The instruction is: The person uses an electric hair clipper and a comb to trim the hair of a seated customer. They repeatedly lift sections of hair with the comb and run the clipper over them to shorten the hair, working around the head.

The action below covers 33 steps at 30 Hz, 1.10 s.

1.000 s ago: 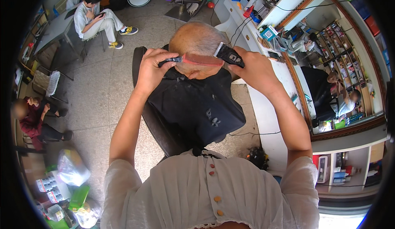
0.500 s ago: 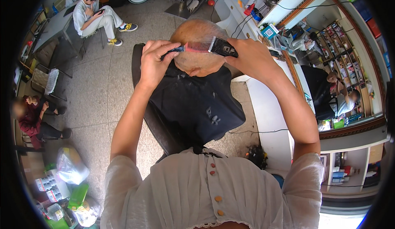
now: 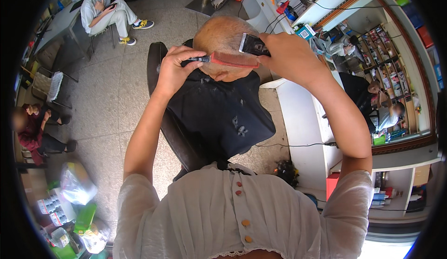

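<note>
Two hands work over the seated person's head (image 3: 221, 30), each gripping one tool. The left hand (image 3: 178, 68) pinches the dark handle of a red comb (image 3: 235, 60) between thumb and fingers, and the comb's toothed part runs rightward across the near side of the head, just beyond the ear (image 3: 222, 75). Gripping only the handle end probably leaves the teeth free along their length. The right hand (image 3: 293, 56) is closed around a black clipper (image 3: 255, 46), its blade pointing left over the hair, just beyond the comb. Coming in from opposite sides seems to keep each wrist out of the other's way. Whether the blade or comb touches the scalp, I cannot tell. A black cape (image 3: 219, 114) covers the sitter, likely to catch clippings; pale tufts of hair (image 3: 240, 126) lie on it.

Half a second ago the blade overlaps the comb's right end; now the two are apart, the comb lower on the head toward the ear, with the clipper on its far side. Both grips look unchanged, and the tufts rest in the same place on the cape.
</note>
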Each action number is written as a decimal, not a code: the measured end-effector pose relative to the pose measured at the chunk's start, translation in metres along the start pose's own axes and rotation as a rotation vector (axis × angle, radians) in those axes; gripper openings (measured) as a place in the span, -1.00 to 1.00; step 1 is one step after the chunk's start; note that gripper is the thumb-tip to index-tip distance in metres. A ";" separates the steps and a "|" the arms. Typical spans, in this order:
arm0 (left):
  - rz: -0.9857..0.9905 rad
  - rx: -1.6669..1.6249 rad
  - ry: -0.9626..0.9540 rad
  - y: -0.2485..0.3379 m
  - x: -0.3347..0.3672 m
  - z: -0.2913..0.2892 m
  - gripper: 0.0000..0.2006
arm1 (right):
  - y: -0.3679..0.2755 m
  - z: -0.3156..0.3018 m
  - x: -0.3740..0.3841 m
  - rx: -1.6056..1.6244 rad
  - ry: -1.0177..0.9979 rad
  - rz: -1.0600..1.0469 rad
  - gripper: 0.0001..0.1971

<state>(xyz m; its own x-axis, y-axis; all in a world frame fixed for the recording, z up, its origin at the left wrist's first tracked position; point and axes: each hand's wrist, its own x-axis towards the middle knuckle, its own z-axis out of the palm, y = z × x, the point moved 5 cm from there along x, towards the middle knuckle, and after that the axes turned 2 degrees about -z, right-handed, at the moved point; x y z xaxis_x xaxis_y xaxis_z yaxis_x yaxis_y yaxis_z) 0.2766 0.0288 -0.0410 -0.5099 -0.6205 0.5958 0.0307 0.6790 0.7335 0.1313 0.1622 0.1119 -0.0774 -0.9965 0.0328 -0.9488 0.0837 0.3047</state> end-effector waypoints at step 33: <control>0.039 0.296 0.007 0.052 0.021 -0.009 -0.72 | 0.073 0.025 -0.002 0.538 -0.224 0.131 -0.70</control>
<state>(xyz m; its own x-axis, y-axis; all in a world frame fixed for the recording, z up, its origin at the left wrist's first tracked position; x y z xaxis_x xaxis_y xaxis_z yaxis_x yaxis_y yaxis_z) 0.2756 0.0476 0.0131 -0.5069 -0.5940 0.6246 -0.2027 0.7865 0.5834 0.0543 0.1698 0.1100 -0.2114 -0.9603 -0.1822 -0.9444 0.2487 -0.2151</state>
